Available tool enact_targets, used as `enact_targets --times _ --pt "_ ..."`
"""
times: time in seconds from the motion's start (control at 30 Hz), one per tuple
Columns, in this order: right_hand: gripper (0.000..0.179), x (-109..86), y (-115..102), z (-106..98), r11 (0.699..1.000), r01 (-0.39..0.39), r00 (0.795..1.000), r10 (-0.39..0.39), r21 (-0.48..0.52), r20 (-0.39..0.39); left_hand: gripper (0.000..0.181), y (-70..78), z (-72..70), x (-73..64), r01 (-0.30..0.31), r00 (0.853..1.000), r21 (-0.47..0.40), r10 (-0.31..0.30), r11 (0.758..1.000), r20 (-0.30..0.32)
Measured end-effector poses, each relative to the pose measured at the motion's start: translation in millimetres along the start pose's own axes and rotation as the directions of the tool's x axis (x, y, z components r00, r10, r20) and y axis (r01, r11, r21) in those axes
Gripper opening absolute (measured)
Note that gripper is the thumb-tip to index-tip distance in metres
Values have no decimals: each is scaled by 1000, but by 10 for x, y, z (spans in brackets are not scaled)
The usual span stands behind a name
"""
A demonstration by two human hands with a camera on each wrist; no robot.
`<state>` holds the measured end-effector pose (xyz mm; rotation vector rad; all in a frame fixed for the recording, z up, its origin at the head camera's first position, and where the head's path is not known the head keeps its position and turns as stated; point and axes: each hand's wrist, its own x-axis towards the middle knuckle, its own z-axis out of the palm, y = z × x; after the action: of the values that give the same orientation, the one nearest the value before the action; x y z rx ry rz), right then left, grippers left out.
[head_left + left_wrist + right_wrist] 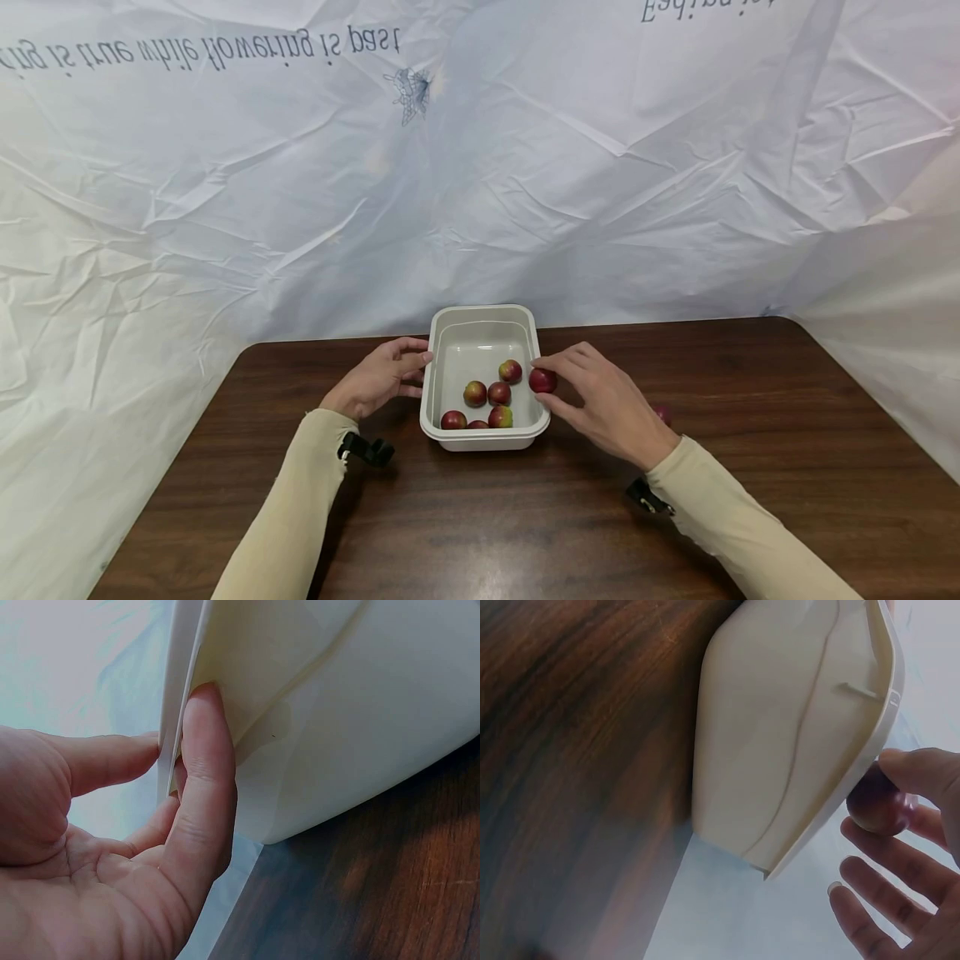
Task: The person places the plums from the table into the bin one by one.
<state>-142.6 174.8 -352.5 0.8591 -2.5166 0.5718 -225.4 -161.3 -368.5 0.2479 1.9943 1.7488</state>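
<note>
A pale plastic container stands on the table, with several red and yellow-green plums lying in its near half. My left hand pinches its left rim; in the left wrist view, the thumb meets the rim from above and a finger curls beneath it. At the right rim, my right hand holds a dark red plum between thumb and fingers. That held plum sits close against the rim in the right wrist view, where the other fingers spread loosely.
A reddish round thing lies on the dark wooden table behind my right wrist, mostly hidden. A wrinkled white cloth with printed writing hangs behind the table and along its sides.
</note>
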Motion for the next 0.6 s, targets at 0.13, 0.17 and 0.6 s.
enact_targets --times 0.13,0.17,0.6 --pt "41 2 -13 30 1000 11 1000 -11 6 -6 50 -8 -2 1 -2 1000 4 2 1000 1" --pt "41 2 -18 37 1000 13 1000 -13 9 -8 50 -9 -2 2 0 1000 4 0 1000 -1" --pt "39 -13 -65 108 999 44 998 -45 16 42 49 -3 16 4 13 1000 5 -13 1000 -15"
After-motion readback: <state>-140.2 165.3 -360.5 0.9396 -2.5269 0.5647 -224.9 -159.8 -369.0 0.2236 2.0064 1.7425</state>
